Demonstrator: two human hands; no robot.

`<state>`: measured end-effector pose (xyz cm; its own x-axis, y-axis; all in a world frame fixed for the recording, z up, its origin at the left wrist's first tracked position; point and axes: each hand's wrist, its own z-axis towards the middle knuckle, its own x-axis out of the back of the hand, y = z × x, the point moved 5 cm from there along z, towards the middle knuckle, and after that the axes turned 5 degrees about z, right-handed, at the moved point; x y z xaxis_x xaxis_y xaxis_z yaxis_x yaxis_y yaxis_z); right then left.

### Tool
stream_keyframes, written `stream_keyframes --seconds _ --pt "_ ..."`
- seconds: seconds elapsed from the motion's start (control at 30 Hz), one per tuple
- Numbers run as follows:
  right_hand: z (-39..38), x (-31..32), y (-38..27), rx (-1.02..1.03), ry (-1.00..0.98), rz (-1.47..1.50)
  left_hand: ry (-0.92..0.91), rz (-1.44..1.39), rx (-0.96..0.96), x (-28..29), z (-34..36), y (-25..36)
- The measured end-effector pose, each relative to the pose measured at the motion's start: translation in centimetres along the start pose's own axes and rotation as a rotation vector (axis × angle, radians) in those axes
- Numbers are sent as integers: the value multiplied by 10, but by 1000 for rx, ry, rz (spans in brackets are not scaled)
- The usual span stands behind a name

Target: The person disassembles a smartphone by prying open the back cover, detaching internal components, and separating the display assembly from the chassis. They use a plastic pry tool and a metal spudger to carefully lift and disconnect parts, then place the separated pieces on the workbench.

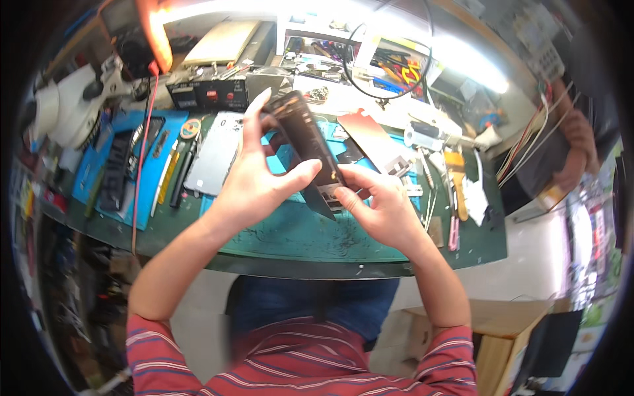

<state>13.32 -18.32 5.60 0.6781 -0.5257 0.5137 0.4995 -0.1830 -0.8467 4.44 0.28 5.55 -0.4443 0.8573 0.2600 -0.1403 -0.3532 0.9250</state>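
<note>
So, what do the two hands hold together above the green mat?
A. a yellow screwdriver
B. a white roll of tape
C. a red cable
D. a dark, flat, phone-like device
D: the left hand and the right hand both grip a dark, flat phone-like device, held tilted above the green mat.

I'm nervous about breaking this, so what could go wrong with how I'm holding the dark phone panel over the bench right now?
The dark phone panel is held in the air, tilted, pinched only by the left hand and right hand; a slip could drop it onto the green mat. Fingertip pressure at its lower end might flex or crack it. Tools and a silver phone back lie close by, so a fall could strike them.
</note>
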Motion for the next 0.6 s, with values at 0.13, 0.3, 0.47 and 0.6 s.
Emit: stream_keyframes --seconds 0.13,0.3,0.47,0.6 --pt "3 1 32 -88 -5 283 -38 -84 109 -3 9 -4" --pt "3 -1 36 -117 29 357 -39 -99 99 -1 10 -17" --pt "4 -4 34 -135 30 396 -45 -71 91 2 11 -24" --pt "3 -4 34 -149 29 405 -71 -98 109 3 9 -18"
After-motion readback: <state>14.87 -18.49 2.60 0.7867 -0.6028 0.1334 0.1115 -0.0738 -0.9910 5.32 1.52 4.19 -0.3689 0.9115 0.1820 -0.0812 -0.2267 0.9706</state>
